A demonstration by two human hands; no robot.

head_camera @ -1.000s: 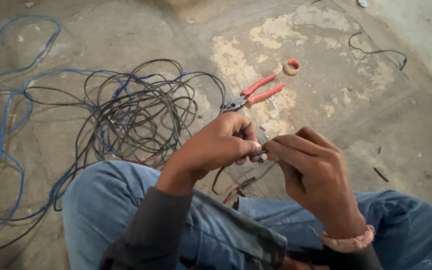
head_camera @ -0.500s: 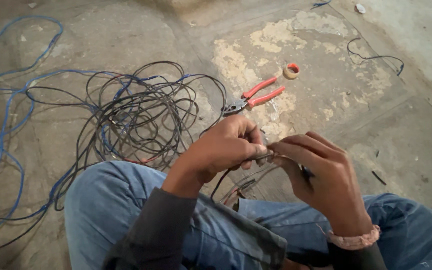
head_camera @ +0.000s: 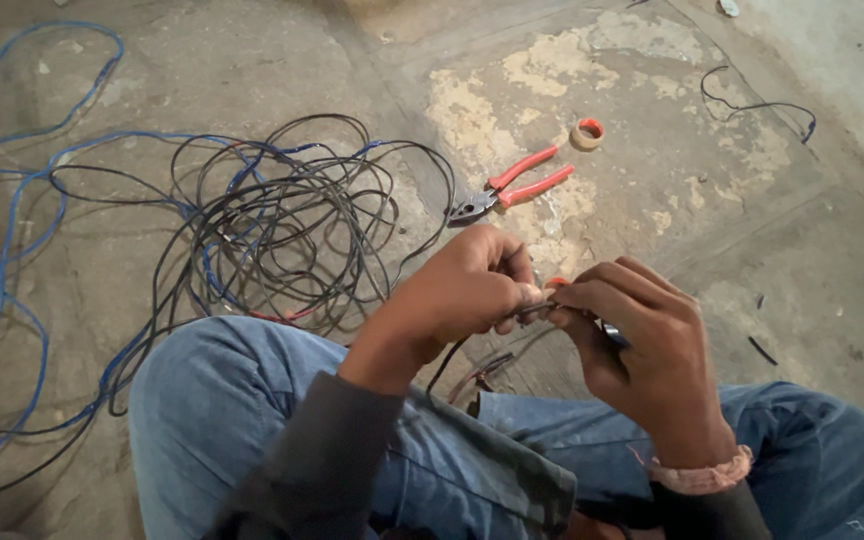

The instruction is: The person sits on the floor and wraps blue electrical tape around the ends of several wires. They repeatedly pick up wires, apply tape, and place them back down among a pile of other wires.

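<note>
Nearest the camera, the person's legs in blue jeans [head_camera: 252, 420] fill the bottom of the view, cut off by the lower edge; a dark sleeve [head_camera: 312, 470] covers the left forearm, and a pinkish band [head_camera: 697, 475] circles the right wrist.

Just above the knees the two hands meet. The left hand [head_camera: 462, 295] is curled closed, its fingertips pinched on the end of a thin dark wire [head_camera: 537, 312]. The right hand [head_camera: 632, 335] is likewise closed around the same wire from the other side, thumb and fingers touching those of the left. The wire's end is almost wholly hidden by the fingers, so its state cannot be made out. A small dark piece shows below the right palm; what it is cannot be told. A bit of orange peeks above the fingers, too small to identify. From under the hands the wire drops toward the lap, beside a reddish strand [head_camera: 482, 375].

On the concrete floor [head_camera: 752, 250], just beyond the hands, lie pliers [head_camera: 512, 187] with red handles, jaws pointing left. Near them sits a small tape roll [head_camera: 586, 133]. To the left spreads a tangle of black cable [head_camera: 292, 220], mixed with blue cable [head_camera: 22, 240] that runs off the left edge. Far right lies a short loose black wire piece [head_camera: 752, 105].
</note>
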